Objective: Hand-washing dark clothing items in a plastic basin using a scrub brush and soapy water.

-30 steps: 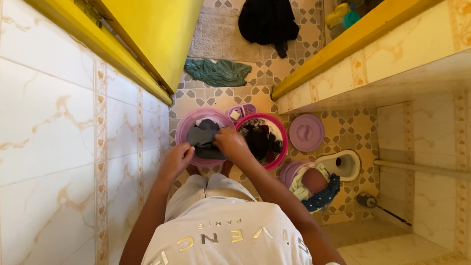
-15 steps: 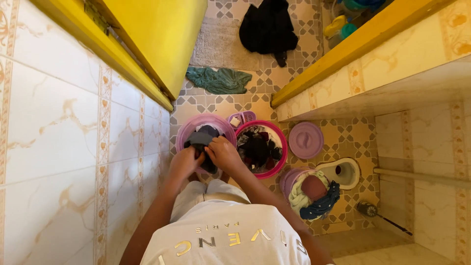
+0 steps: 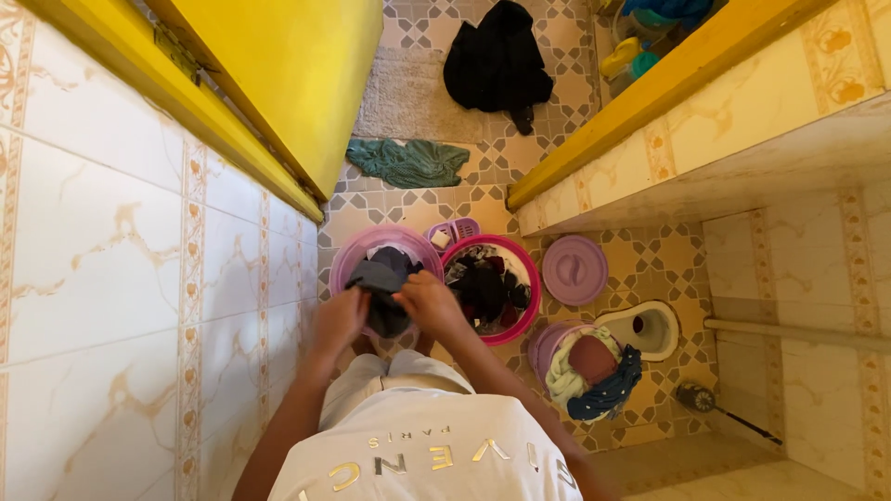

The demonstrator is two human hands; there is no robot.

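Two hands, left hand (image 3: pixel 339 318) and right hand (image 3: pixel 429 304), fingers closed on a dark garment (image 3: pixel 380 278) over the lilac basin (image 3: pixel 345 260); the pink basin (image 3: pixel 531 311) beside it sits heaped with unwashed clothes.

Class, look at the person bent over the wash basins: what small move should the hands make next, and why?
Probably rub the dark wet garment between the left hand and right hand. Both hands grip it above the round pink plastic basin, so it looks mid-wash, while the red basin of dark clothes waits alongside.
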